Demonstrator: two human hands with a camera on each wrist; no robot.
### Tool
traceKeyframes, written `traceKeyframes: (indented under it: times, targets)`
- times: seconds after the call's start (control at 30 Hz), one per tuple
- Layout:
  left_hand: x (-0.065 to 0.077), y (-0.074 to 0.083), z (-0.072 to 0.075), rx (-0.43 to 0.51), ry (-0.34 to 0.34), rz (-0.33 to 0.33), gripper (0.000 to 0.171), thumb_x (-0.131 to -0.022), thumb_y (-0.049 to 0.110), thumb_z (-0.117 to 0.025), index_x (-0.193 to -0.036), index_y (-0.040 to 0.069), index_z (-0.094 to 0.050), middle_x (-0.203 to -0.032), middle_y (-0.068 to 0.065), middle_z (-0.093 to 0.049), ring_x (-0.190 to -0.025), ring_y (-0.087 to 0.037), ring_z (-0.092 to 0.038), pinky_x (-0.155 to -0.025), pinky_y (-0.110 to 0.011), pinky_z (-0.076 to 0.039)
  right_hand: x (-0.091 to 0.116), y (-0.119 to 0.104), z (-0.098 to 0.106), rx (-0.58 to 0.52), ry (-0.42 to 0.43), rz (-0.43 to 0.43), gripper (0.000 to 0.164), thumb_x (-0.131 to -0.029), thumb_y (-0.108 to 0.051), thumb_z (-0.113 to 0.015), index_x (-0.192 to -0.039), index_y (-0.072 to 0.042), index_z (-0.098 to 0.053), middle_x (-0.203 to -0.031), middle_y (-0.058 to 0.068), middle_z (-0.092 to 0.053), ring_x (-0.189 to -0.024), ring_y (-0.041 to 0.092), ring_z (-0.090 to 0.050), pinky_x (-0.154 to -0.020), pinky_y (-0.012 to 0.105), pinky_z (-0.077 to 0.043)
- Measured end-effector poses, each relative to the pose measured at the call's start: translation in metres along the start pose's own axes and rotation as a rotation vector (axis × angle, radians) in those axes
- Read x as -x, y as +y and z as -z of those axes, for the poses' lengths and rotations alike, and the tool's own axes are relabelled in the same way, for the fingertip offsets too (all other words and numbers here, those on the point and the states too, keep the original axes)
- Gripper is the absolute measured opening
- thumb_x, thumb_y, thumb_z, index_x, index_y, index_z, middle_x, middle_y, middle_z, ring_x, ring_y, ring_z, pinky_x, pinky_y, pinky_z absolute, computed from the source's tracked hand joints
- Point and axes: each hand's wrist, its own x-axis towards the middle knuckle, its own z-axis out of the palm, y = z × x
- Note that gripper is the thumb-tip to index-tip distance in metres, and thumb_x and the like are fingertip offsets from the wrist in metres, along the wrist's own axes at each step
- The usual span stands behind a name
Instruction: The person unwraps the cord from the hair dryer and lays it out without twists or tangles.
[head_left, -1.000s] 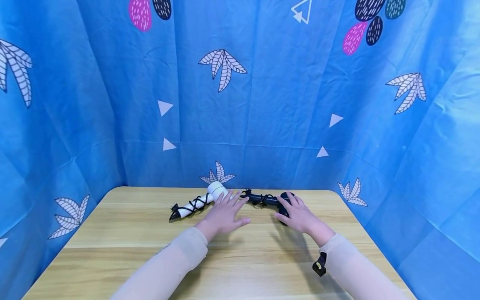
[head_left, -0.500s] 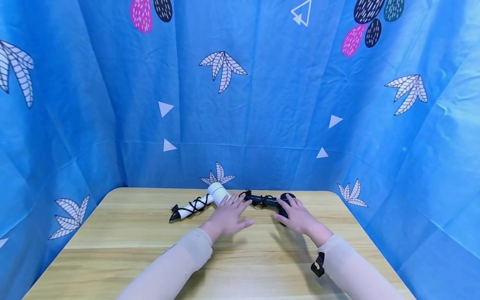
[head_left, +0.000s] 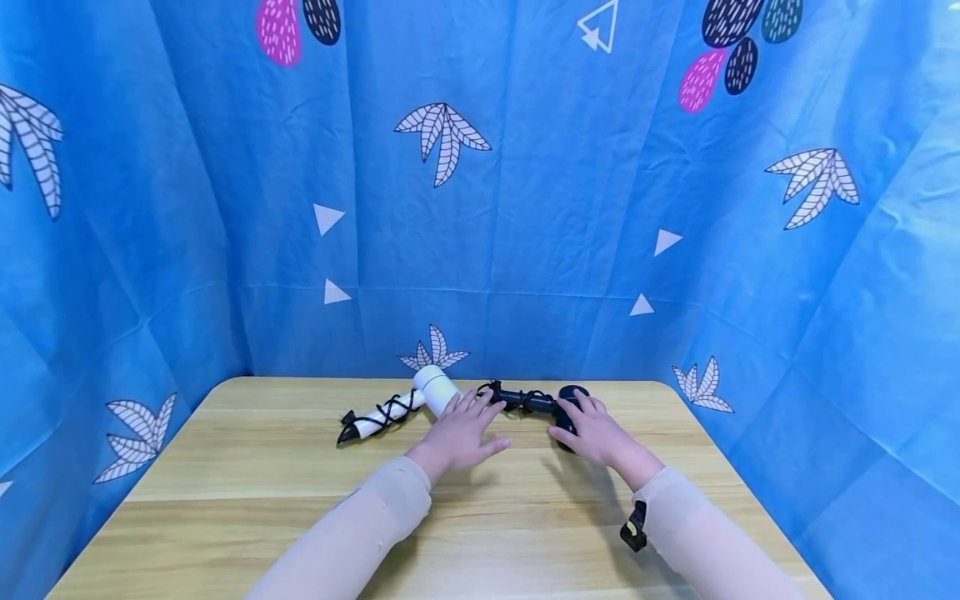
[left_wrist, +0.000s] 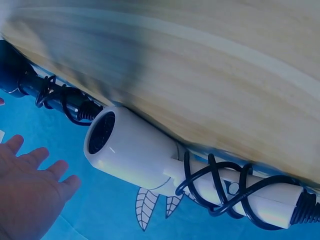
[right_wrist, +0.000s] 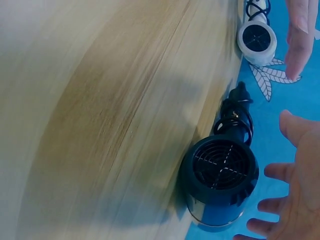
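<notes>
A white hair dryer (head_left: 437, 388) lies near the table's back edge, its black cord wound round the handle. To its right is a black hair dryer (head_left: 534, 402), also with its cord wrapped round the handle. My left hand (head_left: 457, 437) hovers with fingers spread, covering the white dryer's nozzle end in the head view. The left wrist view shows that hand (left_wrist: 30, 185) apart from the white barrel (left_wrist: 135, 150). My right hand (head_left: 597, 435) is above the black dryer's barrel, hiding part of it; in the right wrist view its fingers (right_wrist: 275, 205) stay just clear of the barrel (right_wrist: 220, 165).
The wooden table (head_left: 285, 467) stretches toward me in front of both dryers. A blue patterned curtain (head_left: 465, 242) hangs behind the table and on both sides. A black strap with a small device (head_left: 636, 527) hangs at the right sleeve.
My left hand has shifted slightly right and toward me, uncovering more of the white dryer's barrel. The right hand has barely moved, and both hair dryers lie where they were.
</notes>
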Motion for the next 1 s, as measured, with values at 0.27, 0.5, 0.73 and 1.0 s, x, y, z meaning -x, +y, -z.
traceKeyframes:
  times: [0.27, 0.5, 0.73, 1.0]
  targets:
    - [-0.006, 0.001, 0.003, -0.01, 0.006, -0.007, 0.076, -0.1, 0.068, -0.031, -0.159, 0.02, -0.028, -0.165, -0.009, -0.018, -0.15, -0.037, -0.017, -0.12, -0.058, -0.015, -0.006, 0.003, -0.001, -0.002, 0.015, -0.004, 0.07, -0.101, -0.054, -0.05, -0.154, -0.01, -0.038, -0.159, 0.029, -0.023, -0.142, 0.054, -0.022, -0.107, 0.068, -0.032]
    - [-0.01, 0.003, 0.0, 0.001, 0.013, 0.009, 0.079, -0.099, 0.071, -0.027, -0.159, 0.019, -0.029, -0.165, -0.009, -0.019, -0.15, -0.036, -0.017, -0.12, -0.057, -0.016, -0.008, 0.005, -0.004, -0.011, 0.013, -0.014, 0.071, -0.101, -0.054, -0.051, -0.154, -0.009, -0.039, -0.159, 0.029, -0.022, -0.142, 0.053, -0.022, -0.109, 0.067, -0.031]
    - [-0.011, 0.01, -0.004, 0.049, -0.024, 0.031, 0.076, -0.1, 0.068, -0.029, -0.159, 0.021, -0.027, -0.165, -0.009, -0.018, -0.151, -0.035, -0.016, -0.121, -0.055, -0.014, -0.004, 0.006, -0.008, -0.022, -0.008, -0.049, 0.072, -0.1, -0.056, -0.049, -0.154, -0.009, -0.039, -0.16, 0.027, -0.021, -0.144, 0.052, -0.021, -0.108, 0.067, -0.032]
    - [-0.014, 0.011, -0.009, 0.057, -0.008, 0.055, 0.074, -0.101, 0.065, -0.032, -0.159, 0.018, -0.028, -0.164, -0.012, -0.022, -0.149, -0.035, -0.023, -0.121, -0.051, -0.018, -0.008, 0.002, -0.011, -0.021, 0.019, -0.037, 0.073, -0.1, -0.057, -0.05, -0.149, -0.003, -0.045, -0.158, 0.03, -0.026, -0.142, 0.053, -0.024, -0.11, 0.065, -0.03]
